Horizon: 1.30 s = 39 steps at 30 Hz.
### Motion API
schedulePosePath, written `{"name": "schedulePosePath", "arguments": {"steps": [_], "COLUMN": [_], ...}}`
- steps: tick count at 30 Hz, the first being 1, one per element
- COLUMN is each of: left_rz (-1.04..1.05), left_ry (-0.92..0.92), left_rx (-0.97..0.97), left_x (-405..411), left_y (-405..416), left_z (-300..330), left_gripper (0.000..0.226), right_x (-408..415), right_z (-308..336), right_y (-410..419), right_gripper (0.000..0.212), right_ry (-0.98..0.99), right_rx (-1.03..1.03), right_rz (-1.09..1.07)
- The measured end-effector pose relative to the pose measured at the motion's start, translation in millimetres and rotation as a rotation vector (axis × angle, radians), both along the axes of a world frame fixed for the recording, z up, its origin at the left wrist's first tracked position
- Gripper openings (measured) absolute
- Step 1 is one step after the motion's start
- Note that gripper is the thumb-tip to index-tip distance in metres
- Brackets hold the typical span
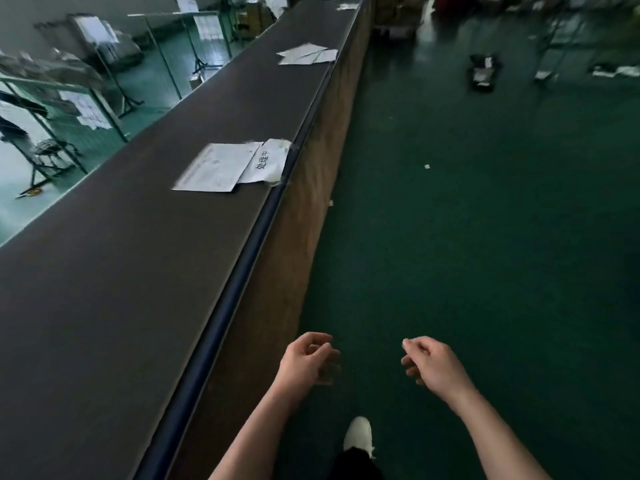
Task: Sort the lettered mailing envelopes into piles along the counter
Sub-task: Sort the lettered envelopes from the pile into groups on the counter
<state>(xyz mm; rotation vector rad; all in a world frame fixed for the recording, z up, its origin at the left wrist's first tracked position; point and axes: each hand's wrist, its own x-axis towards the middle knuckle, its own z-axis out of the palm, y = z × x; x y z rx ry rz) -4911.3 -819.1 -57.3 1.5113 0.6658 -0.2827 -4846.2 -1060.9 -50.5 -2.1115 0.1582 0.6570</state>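
Dark green floor (485,254) beside brown-fronted counter (121,289).

I see a long dark counter (114,278) running to upper centre, near envelope pile (221,168) mid-frame, farther envelope pile (306,54) upper centre

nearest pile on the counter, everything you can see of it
The nearest pile lies flat on the dark counter, close to its aisle-side edge. It looks like white paper: a larger printed sheet or envelope, motion-blurred, text unreadable, overlapped at one end by a smaller crumpled piece with bold black handwritten characters that reaches the counter's edge. Nothing else touches it; both hands are empty and well short of it.
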Motion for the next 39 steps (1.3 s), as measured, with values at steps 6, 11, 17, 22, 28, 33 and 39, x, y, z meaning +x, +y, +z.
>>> {"name": "schedulePosePath", "arguments": {"steps": [6, 11, 17, 22, 28, 33, 39], "left_rz": [-0.04, -0.139, -0.188, -0.212, -0.102, -0.118, -0.074], "left_ry": [-0.038, -0.082, -0.037, -0.02, -0.087, -0.12, -0.119], "left_rx": [0.024, -0.059, -0.029, 0.079, 0.11, 0.195, 0.233], "left_x": [187, 337, 519, 662, 805, 927, 1112], "left_y": [-12, -46, -79, -80, -34, 23, 122], "left_z": [24, 38, 7, 26, 69, 55, 52], "left_gripper": [0.011, 0.01, 0.012, 0.012, 0.014, 0.012, 0.016], "right_x": [175, 298, 457, 617, 804, 933, 1122], "right_z": [49, 43, -10, -4, 50, 45, 50], "right_y": [-3, -25, -57, -57, 8, 56, 141], "right_gripper": [0.017, 0.018, 0.023, 0.027, 0.022, 0.016, 0.016], "right_ry": [-0.041, -0.011, 0.068, 0.083, -0.032, -0.147, -0.172], "right_rx": [-0.048, -0.027, 0.087, 0.194, 0.222, 0.108, -0.045], "right_rz": [0.1, -0.042, -0.115, -0.163, 0.023, 0.153, 0.256]}}
